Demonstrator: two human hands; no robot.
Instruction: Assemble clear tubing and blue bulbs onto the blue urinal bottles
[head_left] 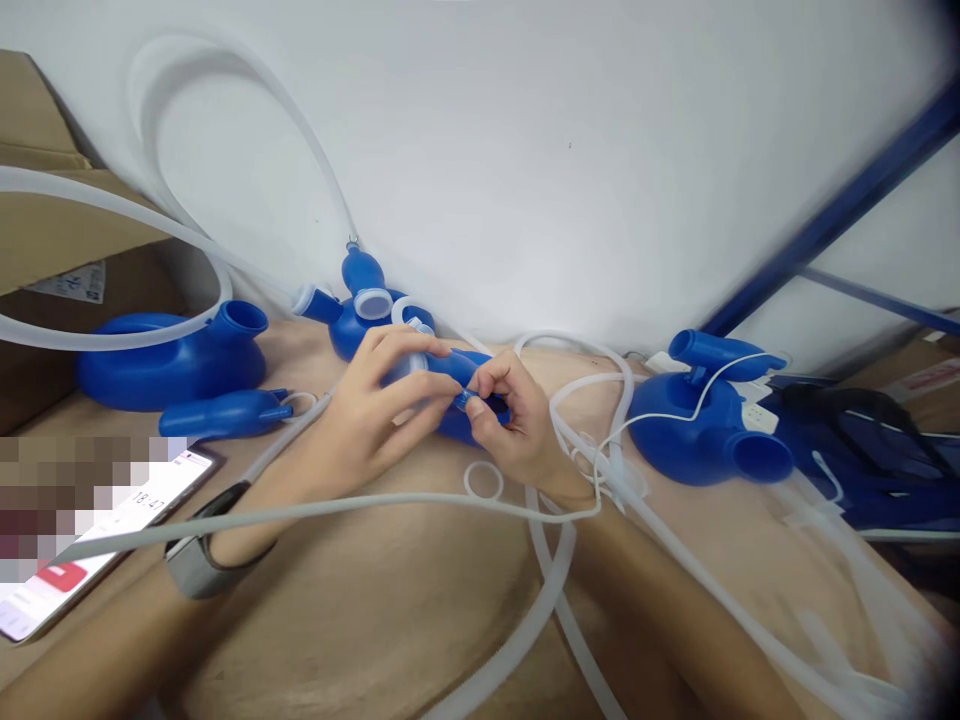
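Note:
In the middle of the table, a blue plastic urinal bottle lies between my hands, partly hidden by them. My left hand, with a grey watch on its wrist, curls over the bottle's left side, around a translucent white cap. Its fingertips meet a small blue fitting on the bottle. The thumb and index finger of my right hand pinch at the same fitting from the right. A white ring lies on the table just in front of the bottle.
Blue bottles stand at left, behind and right. Translucent hoses loop over the table, and a white cable crosses before my wrists. A phone lies at left, beside a cardboard box.

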